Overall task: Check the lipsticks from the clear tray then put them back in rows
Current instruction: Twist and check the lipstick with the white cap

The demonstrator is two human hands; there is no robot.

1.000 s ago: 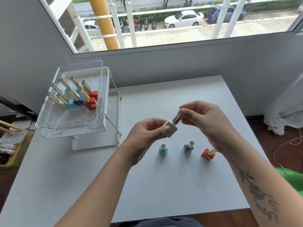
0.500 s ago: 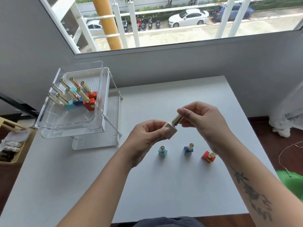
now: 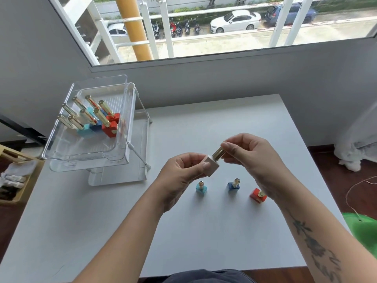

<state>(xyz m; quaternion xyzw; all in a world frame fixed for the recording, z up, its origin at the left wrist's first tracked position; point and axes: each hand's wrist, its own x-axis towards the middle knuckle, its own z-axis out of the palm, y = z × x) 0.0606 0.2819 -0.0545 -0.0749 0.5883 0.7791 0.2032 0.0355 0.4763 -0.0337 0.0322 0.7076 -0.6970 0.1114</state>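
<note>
- Left hand point(image 3: 179, 176) grips white lipstick point(image 3: 212, 165) by its square base; right hand point(image 3: 251, 158) pinches the gold cap, above the table's point(image 3: 204, 242) middle.
- Likely light, rigid, slick; hold the base.

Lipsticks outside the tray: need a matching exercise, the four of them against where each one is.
Things
1. white lipstick
2. teal lipstick
3. blue lipstick
4. red lipstick

Places
A. standing mid-row on the table
B. held above the table, left hand on the base, right hand on the gold tube
C. right end of the row, partly hidden by the right hand
D. left end of the row

Pairs: 1-B, 2-D, 3-A, 4-C
</note>
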